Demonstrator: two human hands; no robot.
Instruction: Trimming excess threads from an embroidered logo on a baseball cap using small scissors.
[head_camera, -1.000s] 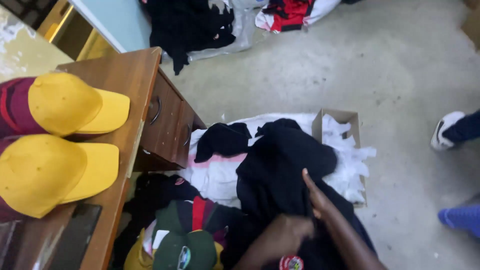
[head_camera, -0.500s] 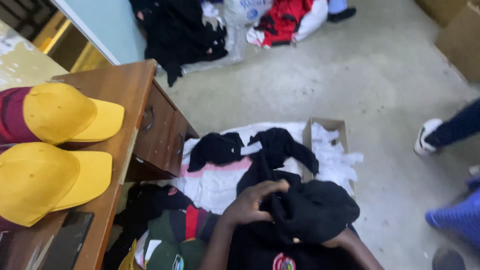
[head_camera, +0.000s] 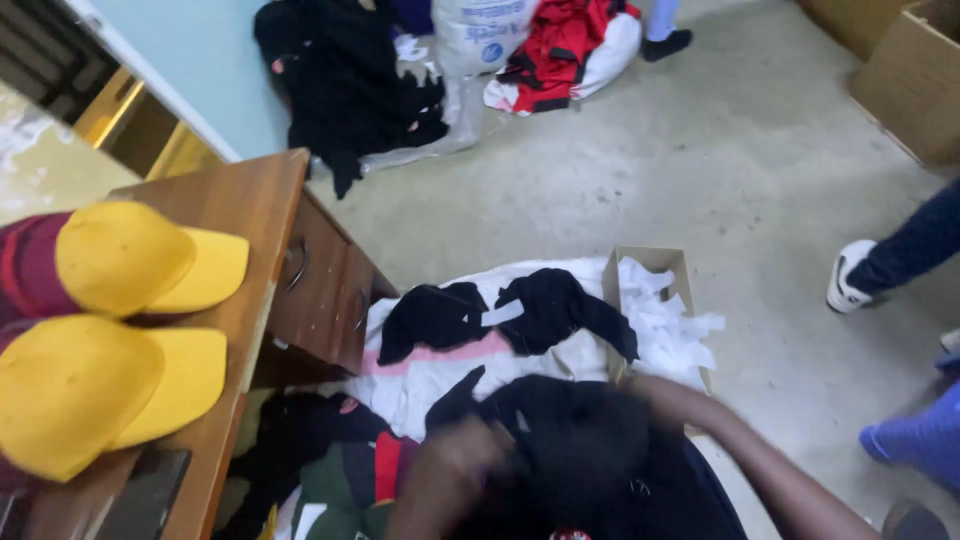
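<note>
Left to right: two yellow caps (head_camera: 110, 330) on the wooden bench (head_camera: 260, 250); white cloth (head_camera: 460, 360) with black pieces spread on the floor; a cardboard box (head_camera: 645, 275) of white scraps. My left hand (head_camera: 455, 465) — blurred, grip unclear — touches the black garment (head_camera: 580, 450); my right forearm crosses it, hand hidden.

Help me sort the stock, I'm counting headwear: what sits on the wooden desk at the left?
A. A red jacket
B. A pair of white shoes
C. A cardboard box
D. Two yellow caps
D: two yellow caps lie on the wooden desk, one behind the other, beside maroon cloth.
</note>
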